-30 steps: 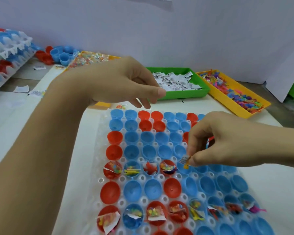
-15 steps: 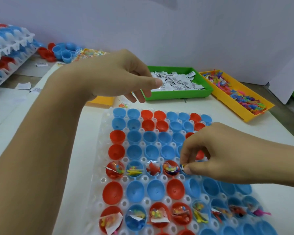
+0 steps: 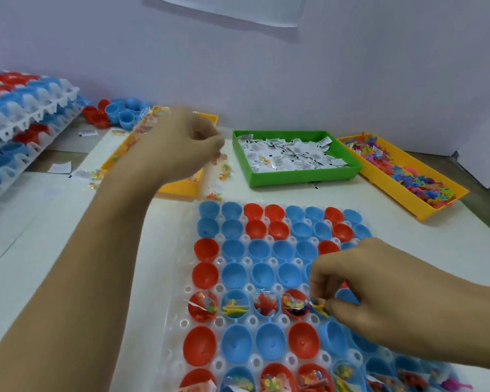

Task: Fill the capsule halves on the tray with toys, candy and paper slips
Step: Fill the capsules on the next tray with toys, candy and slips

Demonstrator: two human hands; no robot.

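Capsule halves, red and blue, sit mouth-up in the clear tray in front of you, and your right hand has dropped lower over the half-done middle row than it was a second ago. It now pinches a small yellow toy with a paper slip between thumb and forefinger, right at the rim of the fifth cup in that row, just beside the four already loaded. That cup itself is mostly hidden under your fingers, so whether the bundle is touching its floor yet I cannot tell.

Your left hand has meanwhile travelled away from the tray toward the yellow candy bin; it hangs over the bin with fingers curled in, and it may be closing on a candy packet, though the blur leaves that uncertain.

For the task, this means the middle row is being extended rightward one cup at a time while the next candy is fetched. The two rows above it and the row below are unfilled; the nearest row is loaded.

The pinched bundle lies roughly across the tray, its long axis left to right, with the yellow toy's tip pointing down and right. The tray's long axis runs away from you toward the green slip bin and the toy bin.
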